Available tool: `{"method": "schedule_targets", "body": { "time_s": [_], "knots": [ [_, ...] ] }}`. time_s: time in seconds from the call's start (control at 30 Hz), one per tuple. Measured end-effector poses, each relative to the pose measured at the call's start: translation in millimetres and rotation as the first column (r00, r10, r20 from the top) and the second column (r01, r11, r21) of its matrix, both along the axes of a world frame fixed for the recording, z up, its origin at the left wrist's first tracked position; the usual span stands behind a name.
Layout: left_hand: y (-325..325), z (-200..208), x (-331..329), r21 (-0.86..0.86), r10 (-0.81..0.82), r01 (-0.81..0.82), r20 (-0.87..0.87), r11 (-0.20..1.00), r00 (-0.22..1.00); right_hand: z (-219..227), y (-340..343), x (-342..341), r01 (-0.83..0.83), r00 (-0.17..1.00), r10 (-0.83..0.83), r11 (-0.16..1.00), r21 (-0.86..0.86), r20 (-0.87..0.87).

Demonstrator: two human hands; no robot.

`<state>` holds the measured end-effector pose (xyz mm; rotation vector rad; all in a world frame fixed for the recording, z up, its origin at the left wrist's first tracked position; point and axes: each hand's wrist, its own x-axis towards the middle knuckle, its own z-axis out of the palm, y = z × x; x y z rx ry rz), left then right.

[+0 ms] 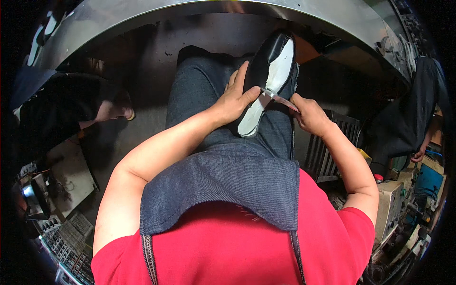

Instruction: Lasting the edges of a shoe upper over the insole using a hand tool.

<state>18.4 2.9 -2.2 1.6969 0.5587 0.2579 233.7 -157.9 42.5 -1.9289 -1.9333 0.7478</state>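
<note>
A black shoe upper (266,59) with a white insole bottom facing up lies across my lap on a dark denim apron (223,180). My left hand (235,97) grips the shoe's left side at its waist, thumb on the white sole. My right hand (308,114) holds a thin knife (278,98) whose blade tip touches the white sole near the shoe's right edge.
A curved metal bench edge (285,12) runs across the top. Another person's foot and dark trouser leg (111,110) are at the left. A dark slatted crate (330,152) stands at my right, a person in dark clothes (408,118) beyond. Machines and clutter fill the lower corners.
</note>
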Motion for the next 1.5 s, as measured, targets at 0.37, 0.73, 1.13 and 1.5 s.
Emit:
{"method": "schedule_targets", "body": {
  "time_s": [0.37,0.73,1.13,1.5],
  "knots": [
    [-0.9,7.8,9.2,0.038,0.068,-0.068,-0.017,0.997,0.998,41.9,-35.2,-34.6,0.269,0.948,-0.275,0.961,-0.062,-0.161],
    [-1.4,3.4,9.9,-0.005,0.080,-0.081,-0.072,0.997,0.994,23.5,0.5,-52.4,0.384,0.915,-0.367,0.919,0.089,-0.167],
    [16.2,5.0,27.7,-0.077,0.175,-0.176,-0.017,0.981,0.984,53.3,-4.4,-35.2,0.370,0.777,-0.464,0.883,-0.288,-0.425],
    [13.5,10.7,28.7,-0.058,0.119,-0.121,-0.030,0.991,0.992,94.5,29.2,-22.6,0.280,0.902,-0.382,0.872,-0.401,-0.200]
  ]
}}
